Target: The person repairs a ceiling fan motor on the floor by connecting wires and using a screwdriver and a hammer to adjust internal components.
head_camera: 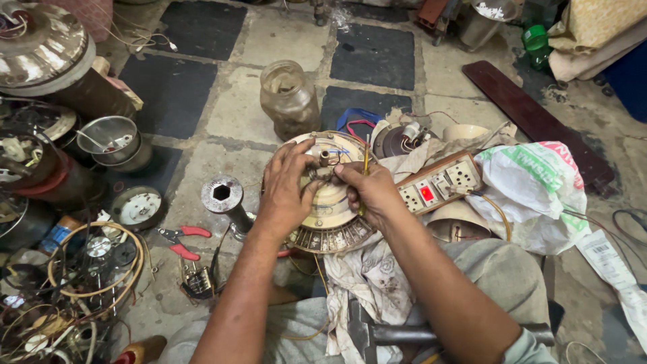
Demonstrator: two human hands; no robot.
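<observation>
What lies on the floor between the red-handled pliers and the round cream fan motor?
In the head view, a grey metal cylinder with hexagonal hole stands between pliers and motor.

White plastic bag [532, 192] with green and red print, crumpled, far right by the switchboard. White paper label strip [617, 269] with black barcode print lies on floor below it.

The left hand [288, 192] and right hand [367, 192] cover much of the round fan motor [330, 222], so its middle is hidden. What the right fingers pinch beside the thin yellow tool [366, 160] is too small to tell. Far left, a metal dome [37, 47] is cut off by the edge.
</observation>
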